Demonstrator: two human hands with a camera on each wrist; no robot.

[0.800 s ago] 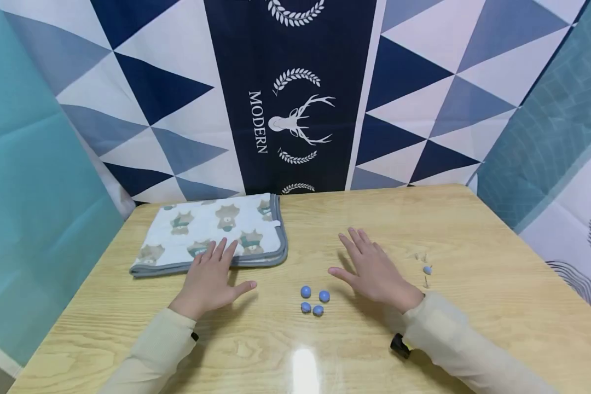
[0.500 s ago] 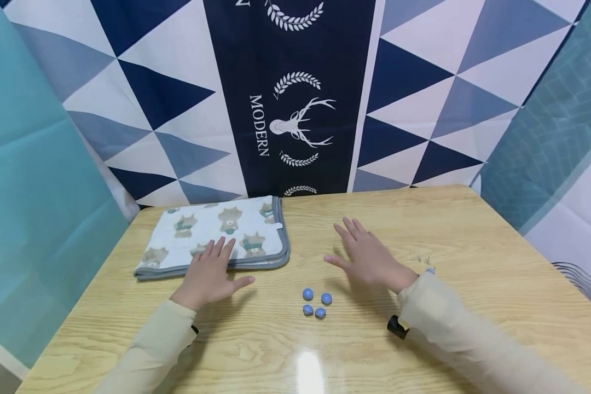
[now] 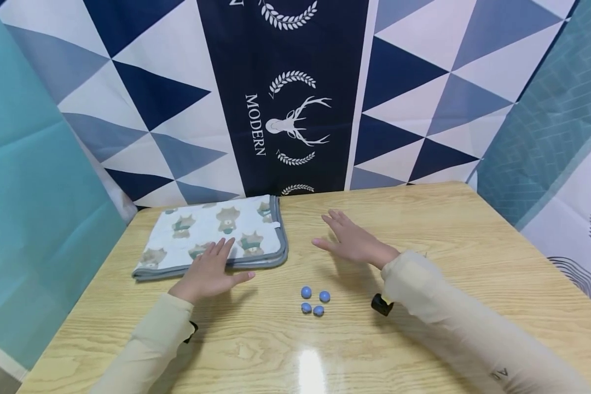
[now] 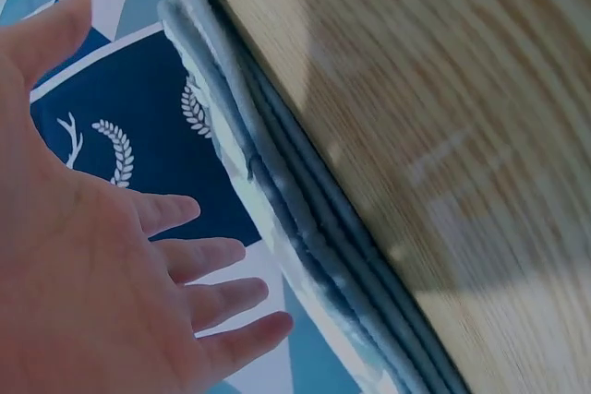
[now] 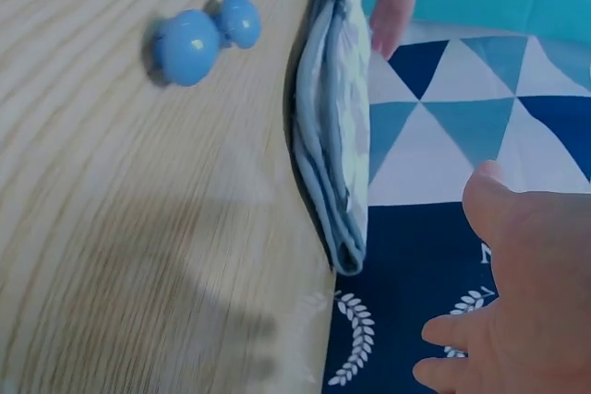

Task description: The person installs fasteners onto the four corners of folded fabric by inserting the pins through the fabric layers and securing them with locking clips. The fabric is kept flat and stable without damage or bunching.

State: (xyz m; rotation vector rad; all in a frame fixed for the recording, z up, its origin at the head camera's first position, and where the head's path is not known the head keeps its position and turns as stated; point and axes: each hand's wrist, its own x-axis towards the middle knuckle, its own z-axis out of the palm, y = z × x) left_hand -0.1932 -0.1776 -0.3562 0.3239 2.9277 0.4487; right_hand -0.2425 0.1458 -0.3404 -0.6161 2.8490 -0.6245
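Note:
A folded white baby blanket point(image 3: 212, 221) with a bear print and grey binding lies at the back left of the table. My left hand point(image 3: 208, 276) hovers palm down at its front edge, fingers spread and holding nothing; the fingertips overlap the blanket in the head view. My right hand point(image 3: 352, 241), also spread and holding nothing, is above the table to the right of the blanket. Several small, shiny blue round-headed pieces point(image 3: 324, 296) sit in a cluster between the hands. Larger in the right wrist view, a blue piece point(image 5: 187, 47) shows a smooth dome.
The wooden table point(image 3: 256, 350) reaches back to a patterned curtain point(image 3: 295, 109) with triangles and a deer head. A teal cloth point(image 3: 39, 180) hangs at the left. My right sleeve point(image 3: 453, 306) covers part of the table's right side.
My right hand has moved left and farther back, toward the blanket. Its sleeve now hides the blue piece and small clear bits at the right. The left hand has barely moved.

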